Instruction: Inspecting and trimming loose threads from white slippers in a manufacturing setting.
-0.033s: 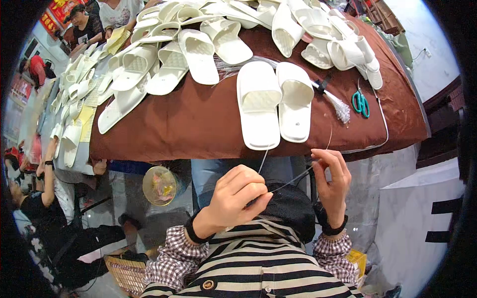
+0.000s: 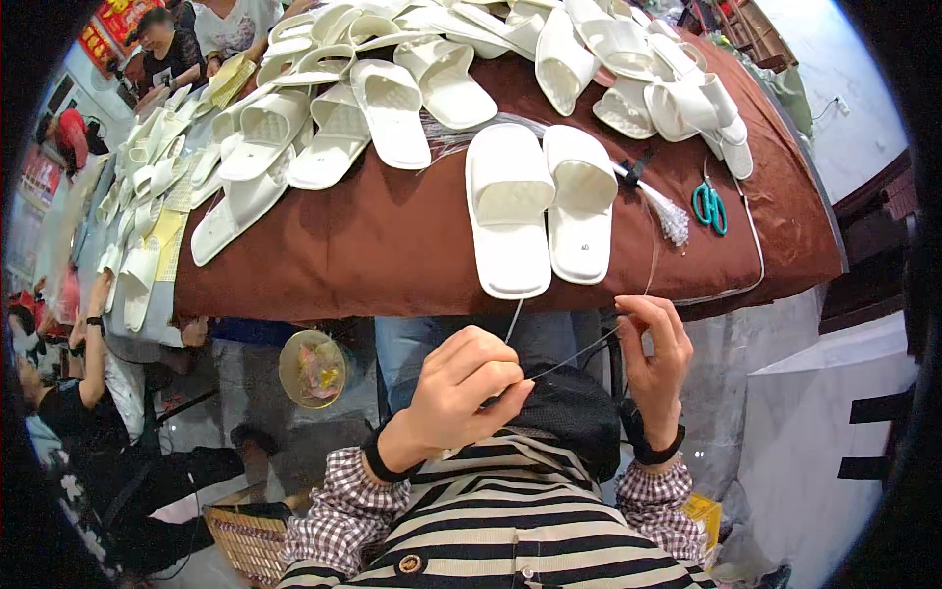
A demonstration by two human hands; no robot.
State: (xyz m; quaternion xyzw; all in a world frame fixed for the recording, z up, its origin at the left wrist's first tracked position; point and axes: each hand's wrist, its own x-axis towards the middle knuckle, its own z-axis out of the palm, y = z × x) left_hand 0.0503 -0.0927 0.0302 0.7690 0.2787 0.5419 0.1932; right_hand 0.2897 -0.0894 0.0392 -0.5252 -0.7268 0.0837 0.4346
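Now the left hand (image 2: 461,388) pinches a needle (image 2: 574,355), the right hand (image 2: 655,358) pinches thread (image 2: 652,255) below the slippers (image 2: 540,206); threading seemingly needs steadiness.

White slippers (image 2: 507,211), brown tablecloth (image 2: 392,245) (teal scissors (image 2: 709,205)).

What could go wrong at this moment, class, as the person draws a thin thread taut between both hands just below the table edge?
1. The thread, pinched between the left hand and right hand, looks very fine; a hard pull might snap it or let it slip free.
2. The white slipper pair lies close to the table's near edge; a tug or bump could drag it off.
3. The teal scissors lie near loose strands, which could snag.
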